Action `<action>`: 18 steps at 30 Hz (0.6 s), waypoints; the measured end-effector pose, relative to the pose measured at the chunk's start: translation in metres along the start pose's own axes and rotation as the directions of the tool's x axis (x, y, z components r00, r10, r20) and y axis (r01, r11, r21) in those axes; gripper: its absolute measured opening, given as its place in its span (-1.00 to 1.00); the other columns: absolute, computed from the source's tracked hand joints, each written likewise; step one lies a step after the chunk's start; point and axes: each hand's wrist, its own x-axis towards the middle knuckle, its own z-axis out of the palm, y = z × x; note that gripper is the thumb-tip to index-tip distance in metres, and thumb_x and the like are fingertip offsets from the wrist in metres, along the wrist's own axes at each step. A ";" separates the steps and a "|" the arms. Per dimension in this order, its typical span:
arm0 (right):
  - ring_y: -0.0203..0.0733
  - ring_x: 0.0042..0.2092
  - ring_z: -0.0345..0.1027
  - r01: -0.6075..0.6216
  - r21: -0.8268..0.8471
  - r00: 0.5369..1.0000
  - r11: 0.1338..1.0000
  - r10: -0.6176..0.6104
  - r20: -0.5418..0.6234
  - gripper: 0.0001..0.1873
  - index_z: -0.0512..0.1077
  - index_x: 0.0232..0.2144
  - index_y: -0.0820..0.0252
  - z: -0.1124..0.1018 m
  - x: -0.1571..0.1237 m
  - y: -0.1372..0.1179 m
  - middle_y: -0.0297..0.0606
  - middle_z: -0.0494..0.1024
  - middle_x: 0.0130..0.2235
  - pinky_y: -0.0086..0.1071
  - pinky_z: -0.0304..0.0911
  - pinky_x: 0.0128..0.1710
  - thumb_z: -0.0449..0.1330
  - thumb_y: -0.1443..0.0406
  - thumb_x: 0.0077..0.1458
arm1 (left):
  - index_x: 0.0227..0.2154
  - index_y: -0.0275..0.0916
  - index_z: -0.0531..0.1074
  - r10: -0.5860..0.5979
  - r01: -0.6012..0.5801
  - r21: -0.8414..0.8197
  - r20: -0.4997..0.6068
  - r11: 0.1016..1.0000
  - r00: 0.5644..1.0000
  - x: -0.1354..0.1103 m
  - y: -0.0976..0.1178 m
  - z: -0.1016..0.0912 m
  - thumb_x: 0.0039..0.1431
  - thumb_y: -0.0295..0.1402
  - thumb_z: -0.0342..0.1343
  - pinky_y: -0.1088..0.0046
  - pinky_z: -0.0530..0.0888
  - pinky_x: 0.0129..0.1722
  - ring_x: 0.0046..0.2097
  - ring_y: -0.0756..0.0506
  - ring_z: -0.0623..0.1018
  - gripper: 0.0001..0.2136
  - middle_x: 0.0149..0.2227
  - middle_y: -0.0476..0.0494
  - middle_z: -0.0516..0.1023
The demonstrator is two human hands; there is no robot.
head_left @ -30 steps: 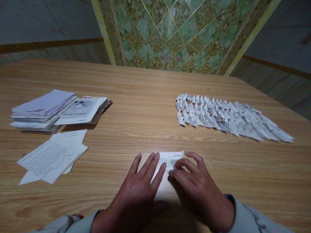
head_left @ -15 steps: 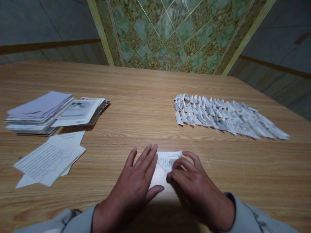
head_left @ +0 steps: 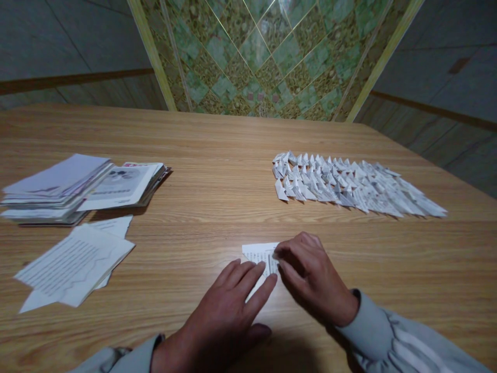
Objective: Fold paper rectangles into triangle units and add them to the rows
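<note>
A small printed sheet of paper (head_left: 254, 253), folded along a slant, lies on the wooden table in front of me. My left hand (head_left: 229, 300) rests over its near left part with the fingers stretched out, fingertips on the paper. At the sheet's right edge, my right hand (head_left: 310, 277) pinches the paper between thumb and curled fingers. Both hands cover much of the sheet, so its full outline is hidden.
Rows of small folded paper boats (head_left: 334, 181) stand at the right. At the left sit a stack of papers (head_left: 58, 181) and a booklet (head_left: 122, 184) beside it. Several loose lined sheets (head_left: 73, 264) lie nearer. A tiled wall (head_left: 260, 57) rises beyond the table (head_left: 205, 150).
The right part of the sheet has been folded over. My right hand has closed at its right edge, and my left hand has slid lower on the paper. The view has shifted slightly.
</note>
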 end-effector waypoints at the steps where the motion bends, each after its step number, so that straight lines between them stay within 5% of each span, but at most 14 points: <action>1: -0.13 -0.22 0.29 -0.007 -0.007 1.000 1.000 0.007 0.010 -0.80 0.41 -0.22 0.16 0.002 0.001 0.002 -0.30 0.48 -0.31 -0.24 0.11 -0.15 0.19 0.48 0.11 | 0.23 -0.23 0.25 0.003 -0.003 0.006 0.002 1.000 1.000 0.000 0.000 0.000 0.05 -0.15 0.33 -0.11 0.39 0.05 0.10 -0.43 0.46 -0.30 0.16 -0.46 0.44; 11: -0.12 -0.14 0.31 -0.092 -0.045 0.989 0.995 0.096 0.113 -0.80 0.40 -0.19 0.14 0.011 0.003 0.008 -0.30 0.48 -0.24 -0.21 0.12 -0.09 0.22 0.44 0.12 | 0.18 -0.28 0.32 0.026 -0.026 0.044 -0.013 0.999 1.000 -0.001 0.000 0.003 0.07 -0.11 0.30 -0.12 0.39 0.02 0.09 -0.45 0.46 -0.35 0.15 -0.50 0.44; 15: -0.14 -0.19 0.29 -0.135 -0.044 0.984 0.990 0.139 0.107 -0.97 0.41 -0.32 0.15 0.013 0.004 0.007 -0.31 0.45 -0.30 -0.23 0.10 -0.13 0.22 0.35 0.19 | 0.19 -0.30 0.32 0.003 -0.003 0.031 -0.003 1.000 1.000 0.000 0.001 0.000 0.07 -0.14 0.31 -0.11 0.39 0.04 0.09 -0.43 0.46 -0.35 0.15 -0.46 0.46; 18: -0.13 -0.20 0.28 -0.171 -0.063 0.981 0.983 0.176 0.087 -0.89 0.41 -0.41 0.15 0.017 0.005 0.008 -0.33 0.43 -0.33 -0.23 0.08 -0.16 0.27 0.32 0.17 | 0.17 -0.33 0.34 -0.006 0.006 0.025 0.005 1.000 1.000 0.001 0.002 -0.001 0.08 -0.16 0.29 -0.11 0.39 0.05 0.08 -0.43 0.46 -0.37 0.14 -0.46 0.47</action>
